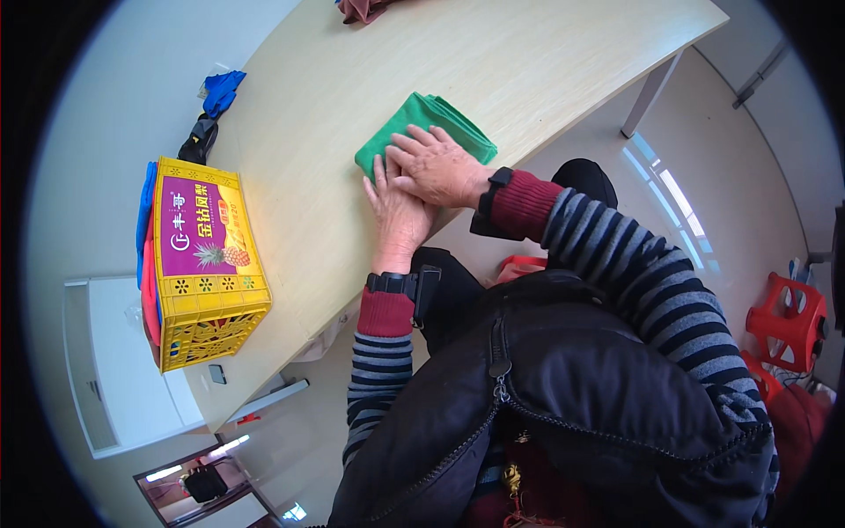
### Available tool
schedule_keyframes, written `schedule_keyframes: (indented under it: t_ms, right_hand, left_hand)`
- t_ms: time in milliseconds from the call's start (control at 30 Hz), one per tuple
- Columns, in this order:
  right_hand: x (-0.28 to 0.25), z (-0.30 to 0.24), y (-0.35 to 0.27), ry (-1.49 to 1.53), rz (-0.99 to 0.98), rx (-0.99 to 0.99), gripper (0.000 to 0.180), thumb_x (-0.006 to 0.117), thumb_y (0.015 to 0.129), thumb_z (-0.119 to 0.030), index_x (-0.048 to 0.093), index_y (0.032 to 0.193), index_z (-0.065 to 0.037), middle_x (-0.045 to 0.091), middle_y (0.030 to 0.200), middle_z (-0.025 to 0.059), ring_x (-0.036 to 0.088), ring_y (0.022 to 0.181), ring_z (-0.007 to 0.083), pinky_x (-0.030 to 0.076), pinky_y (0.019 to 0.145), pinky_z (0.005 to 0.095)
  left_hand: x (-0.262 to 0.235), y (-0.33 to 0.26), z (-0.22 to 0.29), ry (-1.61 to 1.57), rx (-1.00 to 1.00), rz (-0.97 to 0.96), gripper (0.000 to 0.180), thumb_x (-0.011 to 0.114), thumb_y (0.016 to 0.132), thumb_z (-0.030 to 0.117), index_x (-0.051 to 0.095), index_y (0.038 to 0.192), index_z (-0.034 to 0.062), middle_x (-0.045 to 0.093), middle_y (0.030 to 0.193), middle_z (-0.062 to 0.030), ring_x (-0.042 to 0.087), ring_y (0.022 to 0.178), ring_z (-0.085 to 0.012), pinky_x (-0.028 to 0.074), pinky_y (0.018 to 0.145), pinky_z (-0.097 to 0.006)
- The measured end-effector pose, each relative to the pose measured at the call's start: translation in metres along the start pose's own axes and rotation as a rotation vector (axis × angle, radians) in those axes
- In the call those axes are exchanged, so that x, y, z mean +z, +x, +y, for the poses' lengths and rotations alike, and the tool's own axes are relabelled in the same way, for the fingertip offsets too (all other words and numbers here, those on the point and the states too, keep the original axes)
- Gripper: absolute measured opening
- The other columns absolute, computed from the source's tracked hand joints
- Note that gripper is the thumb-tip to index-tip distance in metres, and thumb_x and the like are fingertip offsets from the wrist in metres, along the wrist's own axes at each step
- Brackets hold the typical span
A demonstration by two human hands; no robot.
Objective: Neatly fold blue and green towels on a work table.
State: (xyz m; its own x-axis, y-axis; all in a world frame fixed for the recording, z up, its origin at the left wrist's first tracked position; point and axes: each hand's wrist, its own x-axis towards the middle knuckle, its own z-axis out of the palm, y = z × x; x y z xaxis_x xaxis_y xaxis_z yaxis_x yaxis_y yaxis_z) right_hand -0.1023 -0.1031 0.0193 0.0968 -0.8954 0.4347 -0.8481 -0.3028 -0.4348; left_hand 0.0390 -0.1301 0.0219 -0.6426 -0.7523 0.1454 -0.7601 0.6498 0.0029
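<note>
- A yellow crate with a purple printed panel sits at the left end of the surface, right at its edge, with blue and red cloth tucked along its far side.
- Beyond the crate, near the far left corner, lie a dark bundle and a blue cloth.
- My left hand lies flat and open, palm down, on the near end of a folded green cloth, gripping nothing.
- My right hand is also open and flat, fingers spread, resting partly over my left hand and partly on the green cloth.
- The green cloth lies close to the near edge of the surface, right in front of me.
- A reddish-brown cloth shows at the far edge.
- Off the surface to the right, red plastic stools stand on the floor.
</note>
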Motion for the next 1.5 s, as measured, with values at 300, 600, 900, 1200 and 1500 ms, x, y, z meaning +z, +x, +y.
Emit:
schedule_keyframes:
  t_ms: [300,600,900,1200,1500]
  right_hand:
    - [0.005,0.020,0.019,-0.231,-0.130,0.071,0.060,0.039,0.104,-0.045,0.041,0.152,-0.009,0.038,0.158,0.0131,0.030,0.149,0.0315,0.022,0.122,0.0470]
    - [-0.003,0.033,0.018,-0.258,-0.109,0.160,0.059,0.039,0.103,-0.044,0.043,0.151,-0.010,0.038,0.159,0.0111,0.028,0.150,0.0318,0.022,0.121,0.0494]
    - [-0.022,0.031,0.020,-0.576,-0.069,0.112,0.059,0.042,0.102,-0.043,0.043,0.150,-0.010,0.038,0.158,0.0119,0.031,0.148,0.0327,0.025,0.120,0.0522]
    - [0.009,0.024,0.033,-0.318,-0.156,0.024,0.059,0.042,0.102,-0.047,0.044,0.150,-0.012,0.039,0.157,0.0108,0.030,0.148,0.0314,0.024,0.120,0.0521]
    - [0.011,0.037,0.036,-0.379,-0.095,0.064,0.060,0.037,0.104,-0.051,0.042,0.152,-0.015,0.038,0.159,0.0097,0.030,0.149,0.0292,0.024,0.121,0.0462]
  left_hand:
    - [0.006,-0.009,-0.013,-0.077,-0.064,0.088,0.086,0.061,0.090,0.058,0.035,0.153,0.0057,0.030,0.159,-0.0212,0.023,0.149,-0.0417,0.020,0.117,-0.065]
    - [0.003,-0.030,-0.018,-0.116,-0.120,0.095,0.085,0.054,0.094,0.060,0.033,0.153,0.0031,0.027,0.162,-0.0196,0.022,0.151,-0.0376,0.021,0.117,-0.064]
    - [-0.016,-0.030,-0.038,-0.194,-0.202,0.106,0.073,0.042,0.102,0.055,0.034,0.154,0.0029,0.030,0.162,-0.0158,0.024,0.151,-0.0336,0.017,0.121,-0.058]
    - [0.009,0.026,-0.044,-0.168,-0.131,0.078,0.067,0.037,0.105,0.052,0.038,0.152,0.0044,0.036,0.159,-0.0146,0.027,0.150,-0.0321,0.018,0.121,-0.056]
    - [0.017,0.024,-0.051,-0.160,-0.116,0.141,0.068,0.035,0.104,0.054,0.037,0.153,0.0065,0.036,0.160,-0.0135,0.028,0.149,-0.0316,0.018,0.121,-0.056]
